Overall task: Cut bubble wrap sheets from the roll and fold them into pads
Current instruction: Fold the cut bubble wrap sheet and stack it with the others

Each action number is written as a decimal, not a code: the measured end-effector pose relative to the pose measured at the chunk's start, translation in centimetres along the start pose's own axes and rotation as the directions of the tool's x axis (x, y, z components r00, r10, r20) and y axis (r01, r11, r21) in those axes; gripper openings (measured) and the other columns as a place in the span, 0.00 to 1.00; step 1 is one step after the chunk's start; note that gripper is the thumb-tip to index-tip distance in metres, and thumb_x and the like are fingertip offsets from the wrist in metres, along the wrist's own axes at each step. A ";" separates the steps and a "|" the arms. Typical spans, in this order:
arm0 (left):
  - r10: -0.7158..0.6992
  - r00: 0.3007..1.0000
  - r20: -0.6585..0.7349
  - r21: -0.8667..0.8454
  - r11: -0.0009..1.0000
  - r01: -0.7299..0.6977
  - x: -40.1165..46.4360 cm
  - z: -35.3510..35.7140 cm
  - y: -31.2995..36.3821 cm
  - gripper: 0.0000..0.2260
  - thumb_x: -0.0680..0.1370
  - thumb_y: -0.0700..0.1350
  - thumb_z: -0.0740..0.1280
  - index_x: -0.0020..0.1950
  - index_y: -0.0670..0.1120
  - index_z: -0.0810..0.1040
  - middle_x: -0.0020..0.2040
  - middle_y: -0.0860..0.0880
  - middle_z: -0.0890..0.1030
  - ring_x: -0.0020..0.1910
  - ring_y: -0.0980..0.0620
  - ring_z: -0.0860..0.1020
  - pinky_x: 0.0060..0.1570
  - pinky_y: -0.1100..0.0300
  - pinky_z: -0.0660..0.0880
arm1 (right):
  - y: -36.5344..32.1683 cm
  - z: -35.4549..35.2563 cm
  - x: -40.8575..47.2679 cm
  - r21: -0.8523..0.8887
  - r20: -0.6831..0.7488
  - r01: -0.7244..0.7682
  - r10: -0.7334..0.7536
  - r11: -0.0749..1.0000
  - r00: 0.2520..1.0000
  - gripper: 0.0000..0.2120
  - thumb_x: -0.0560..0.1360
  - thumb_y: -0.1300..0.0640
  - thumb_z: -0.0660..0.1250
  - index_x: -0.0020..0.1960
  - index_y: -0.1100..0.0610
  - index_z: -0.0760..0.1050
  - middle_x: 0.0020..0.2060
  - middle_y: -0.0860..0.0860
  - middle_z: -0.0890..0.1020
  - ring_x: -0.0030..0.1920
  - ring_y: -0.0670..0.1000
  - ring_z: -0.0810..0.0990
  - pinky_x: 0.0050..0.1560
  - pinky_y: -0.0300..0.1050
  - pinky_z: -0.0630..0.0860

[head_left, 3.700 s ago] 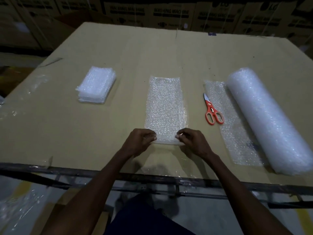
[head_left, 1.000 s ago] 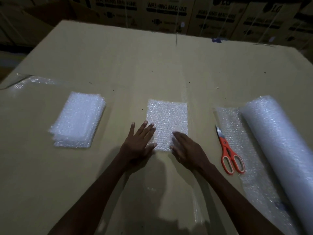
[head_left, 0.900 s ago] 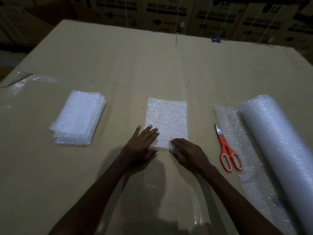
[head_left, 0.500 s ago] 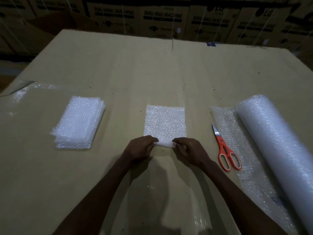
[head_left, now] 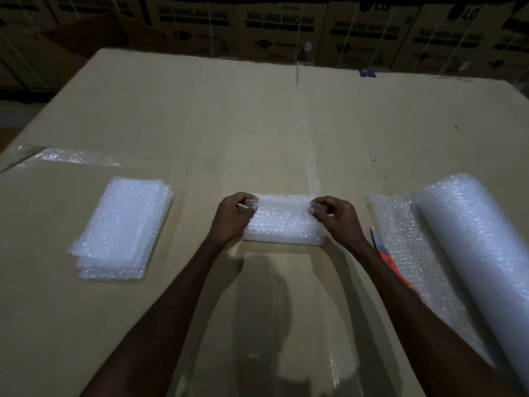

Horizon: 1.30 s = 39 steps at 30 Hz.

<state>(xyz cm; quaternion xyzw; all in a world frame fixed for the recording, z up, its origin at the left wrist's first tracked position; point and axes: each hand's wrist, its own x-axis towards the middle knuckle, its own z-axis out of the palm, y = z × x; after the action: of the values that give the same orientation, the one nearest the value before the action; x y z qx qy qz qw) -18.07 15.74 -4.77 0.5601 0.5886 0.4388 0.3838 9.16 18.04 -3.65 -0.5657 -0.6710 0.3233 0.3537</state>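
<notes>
A folded bubble wrap sheet (head_left: pixel 282 224) lies in the middle of the cardboard table (head_left: pixel 257 133). My left hand (head_left: pixel 233 217) pinches its near flap at the left corner, and my right hand (head_left: pixel 333 217) pinches the right corner. The flap is folded over toward the far edge, so the piece is short and wide. A stack of folded pads (head_left: pixel 123 227) sits to the left. The bubble wrap roll (head_left: pixel 481 245) lies at the right with its loose end (head_left: pixel 400 233) spread flat beside it.
Orange-handled scissors (head_left: pixel 400 270) lie on the roll's loose end, partly hidden by my right forearm. Cardboard boxes marked "washing machine" (head_left: pixel 280 27) stand behind the table. A strip of clear film (head_left: pixel 68 157) lies at the far left.
My hands took hold of the sheet's near edge and carried it away from me, folding the sheet over itself once more. It is now about half as long.
</notes>
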 end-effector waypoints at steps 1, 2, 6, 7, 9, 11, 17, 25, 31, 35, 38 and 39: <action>-0.021 1.000 -0.024 0.044 0.999 0.022 0.8 0.0 -0.2 0.05 0.77 0.39 0.72 0.49 0.47 0.83 0.42 0.50 0.83 0.33 0.63 0.77 0.39 0.63 0.74 | 0.3 0.2 1.0 -0.004 -0.024 -0.005 0.005 1.000 1.000 0.06 0.74 0.63 0.76 0.50 0.57 0.84 0.42 0.48 0.85 0.39 0.37 0.80 0.45 0.34 0.76; -0.036 0.998 -0.046 0.090 0.995 0.040 1.6 0.0 -0.5 0.04 0.76 0.39 0.72 0.48 0.48 0.83 0.42 0.51 0.83 0.34 0.65 0.77 0.40 0.64 0.73 | 0.6 0.4 1.9 -0.003 -0.033 -0.019 0.019 1.000 0.999 0.06 0.74 0.62 0.76 0.51 0.58 0.84 0.42 0.49 0.86 0.40 0.40 0.81 0.46 0.36 0.77; -0.064 0.994 -0.094 0.210 0.974 0.082 3.7 0.3 -1.1 0.05 0.75 0.42 0.73 0.49 0.48 0.84 0.38 0.59 0.80 0.35 0.67 0.77 0.37 0.72 0.69 | 1.6 1.3 4.6 -0.037 -0.039 -0.069 0.067 0.997 0.997 0.10 0.74 0.61 0.77 0.55 0.57 0.84 0.40 0.49 0.84 0.37 0.39 0.80 0.45 0.37 0.76; -0.070 0.992 -0.105 0.243 0.966 0.094 4.1 0.4 -1.3 0.06 0.74 0.42 0.73 0.50 0.48 0.83 0.37 0.59 0.79 0.35 0.65 0.76 0.37 0.71 0.68 | 1.8 1.6 5.0 -0.047 -0.044 -0.083 0.081 0.995 0.996 0.11 0.74 0.61 0.77 0.56 0.57 0.84 0.39 0.48 0.83 0.36 0.36 0.79 0.44 0.35 0.74; -0.062 0.991 -0.118 0.309 0.946 0.096 4.6 0.7 -1.5 0.08 0.74 0.42 0.73 0.52 0.47 0.83 0.38 0.58 0.78 0.36 0.61 0.76 0.37 0.66 0.68 | 2.0 2.1 5.6 -0.064 -0.059 -0.115 0.111 0.991 0.992 0.12 0.73 0.60 0.77 0.56 0.57 0.84 0.38 0.48 0.83 0.37 0.39 0.79 0.45 0.37 0.75; -0.043 0.992 -0.121 0.370 0.925 0.085 4.8 1.1 -1.9 0.10 0.75 0.43 0.72 0.56 0.46 0.82 0.41 0.55 0.80 0.40 0.54 0.78 0.42 0.62 0.68 | 2.2 2.6 5.9 -0.096 -0.082 -0.144 0.137 0.985 0.987 0.12 0.73 0.59 0.77 0.57 0.56 0.85 0.39 0.49 0.83 0.39 0.46 0.81 0.48 0.41 0.76; 0.236 0.969 -0.068 0.591 0.792 -0.151 4.2 1.5 -3.6 0.16 0.78 0.46 0.69 0.65 0.47 0.78 0.58 0.49 0.78 0.52 0.52 0.75 0.44 0.61 0.69 | 1.0 3.4 5.1 -0.291 -0.212 -0.079 0.017 0.954 0.977 0.18 0.74 0.58 0.75 0.63 0.59 0.81 0.55 0.55 0.85 0.51 0.54 0.84 0.55 0.45 0.76; 0.410 0.856 0.315 0.708 0.499 -0.500 5.4 1.3 -2.9 0.23 0.69 0.46 0.57 0.56 0.48 0.85 0.58 0.45 0.83 0.51 0.37 0.80 0.42 0.49 0.76 | -2.7 8.2 0.3 -0.372 0.039 -0.093 0.116 0.923 0.992 0.27 0.83 0.47 0.63 0.75 0.63 0.69 0.75 0.60 0.70 0.76 0.58 0.67 0.76 0.50 0.59; 0.400 0.828 0.393 0.721 0.425 -0.547 3.9 0.7 -2.5 0.19 0.65 0.46 0.64 0.53 0.46 0.85 0.49 0.46 0.84 0.45 0.40 0.80 0.38 0.52 0.75 | -1.6 8.3 -0.3 -0.505 0.286 0.051 0.111 0.861 0.952 0.33 0.85 0.43 0.55 0.82 0.61 0.50 0.83 0.57 0.50 0.82 0.55 0.46 0.80 0.54 0.40; 0.508 0.794 0.335 0.724 0.400 -0.562 1.2 1.0 -2.8 0.11 0.74 0.46 0.64 0.51 0.45 0.84 0.45 0.47 0.82 0.45 0.42 0.79 0.40 0.52 0.72 | -0.1 4.2 1.4 -0.452 0.560 0.328 -0.022 0.830 0.828 0.33 0.83 0.50 0.63 0.82 0.59 0.54 0.82 0.55 0.50 0.82 0.54 0.46 0.80 0.59 0.44; 0.558 0.756 0.342 0.683 0.405 -0.608 -0.1 2.4 -2.9 0.13 0.79 0.45 0.61 0.57 0.43 0.82 0.53 0.44 0.83 0.52 0.40 0.80 0.47 0.49 0.76 | 0.7 2.0 1.9 -0.416 0.688 0.456 -0.056 0.787 0.723 0.33 0.82 0.55 0.65 0.82 0.57 0.55 0.82 0.52 0.49 0.82 0.51 0.45 0.79 0.56 0.44; 0.539 0.759 0.366 0.682 0.399 -0.613 -0.2 2.9 -3.1 0.15 0.80 0.46 0.60 0.60 0.42 0.81 0.58 0.43 0.82 0.57 0.40 0.79 0.52 0.47 0.76 | 0.7 1.8 1.8 -0.416 0.707 0.468 -0.045 0.780 0.705 0.33 0.82 0.56 0.65 0.82 0.57 0.55 0.82 0.51 0.49 0.82 0.51 0.45 0.79 0.55 0.44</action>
<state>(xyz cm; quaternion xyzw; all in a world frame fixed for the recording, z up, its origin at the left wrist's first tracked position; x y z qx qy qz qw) -16.28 15.81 -8.68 0.8533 0.4690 0.2236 -0.0439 7.85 19.90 -4.97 -0.3866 -0.8913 0.2317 -0.0498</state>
